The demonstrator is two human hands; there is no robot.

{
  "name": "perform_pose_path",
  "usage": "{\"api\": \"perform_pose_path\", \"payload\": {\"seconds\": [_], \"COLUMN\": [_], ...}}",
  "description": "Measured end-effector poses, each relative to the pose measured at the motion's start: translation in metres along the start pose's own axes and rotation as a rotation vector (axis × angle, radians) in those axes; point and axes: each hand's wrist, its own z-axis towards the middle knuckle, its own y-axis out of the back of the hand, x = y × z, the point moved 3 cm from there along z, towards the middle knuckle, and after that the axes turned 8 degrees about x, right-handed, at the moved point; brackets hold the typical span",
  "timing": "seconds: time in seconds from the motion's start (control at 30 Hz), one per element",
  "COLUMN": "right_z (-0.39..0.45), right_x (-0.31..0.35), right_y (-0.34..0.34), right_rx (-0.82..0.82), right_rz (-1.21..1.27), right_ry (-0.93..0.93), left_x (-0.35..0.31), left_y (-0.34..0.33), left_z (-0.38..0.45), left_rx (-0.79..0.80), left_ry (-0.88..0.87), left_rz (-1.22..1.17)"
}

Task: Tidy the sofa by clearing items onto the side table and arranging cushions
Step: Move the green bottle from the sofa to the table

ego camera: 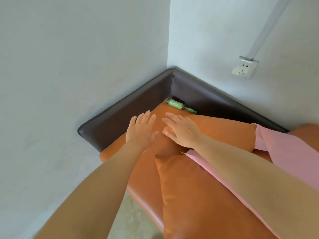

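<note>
A green bottle (pixel 179 105) lies on its side in the far corner of the sofa, against the dark brown backrest (pixel 134 107). Two orange cushions lie on the orange seat: one far (pixel 224 131), one near (pixel 198 195). A pink cloth (pixel 290 149) lies between and to the right of them. My left hand (pixel 140 129) reaches out over the seat with straight fingers, just short of the bottle. My right hand (pixel 181 130) rests flat on the far cushion's left end. Neither hand holds anything.
The sofa sits in a corner between two pale walls. A wall socket (pixel 245 67) with a cable duct is on the right wall. Pale floor tiles (pixel 134 219) show to the left of the seat's edge.
</note>
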Motion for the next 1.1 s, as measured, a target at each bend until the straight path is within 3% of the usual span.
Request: {"api": "perform_pose_path", "payload": {"seconds": [0.23,0.5,0.77,1.1], "right_z": [0.067,0.142,0.204,0.248], "right_x": [-0.069,-0.136,-0.211,-0.281], "right_y": [-0.025,-0.08,-0.144,-0.225], "right_rx": [-0.029,0.011,0.088,0.209], "right_rz": [0.099,0.009,0.047,0.082], "right_ry": [-0.135,-0.178,-0.349,-0.433], "left_x": [-0.002,-0.02,-0.027,-0.059], "left_y": [-0.02,-0.061,-0.131,-0.228], "left_z": [0.098,0.228,0.35,0.451], "left_rx": [0.044,0.042,0.073,0.169], "left_ry": [-0.036,-0.161,-0.285,-0.321], "left_rz": [-0.02,-0.017,0.027,0.02]}}
